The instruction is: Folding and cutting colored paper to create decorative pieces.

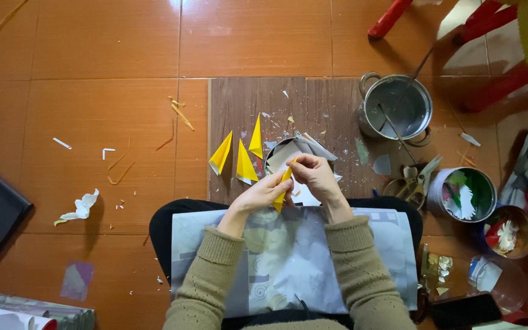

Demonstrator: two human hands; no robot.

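A narrow yellow paper strip (284, 186), smooth and folded, is being pinched between both hands over the lap, its long axis running steeply from lower left up to the right. The left hand (265, 194) is gripping its lower end and the right hand (314, 174) its upper tip. Just beyond, three pointed yellow cones (239, 156) are lying on a brown wood-grain board (313, 104), near a metal pot (396, 107).

A steel pot (396, 109) stands at two o'clock — scissors (421, 178) just below it; crumpled white paper (80, 208) lies at nine o'clock — on the tiled floor (93, 55).
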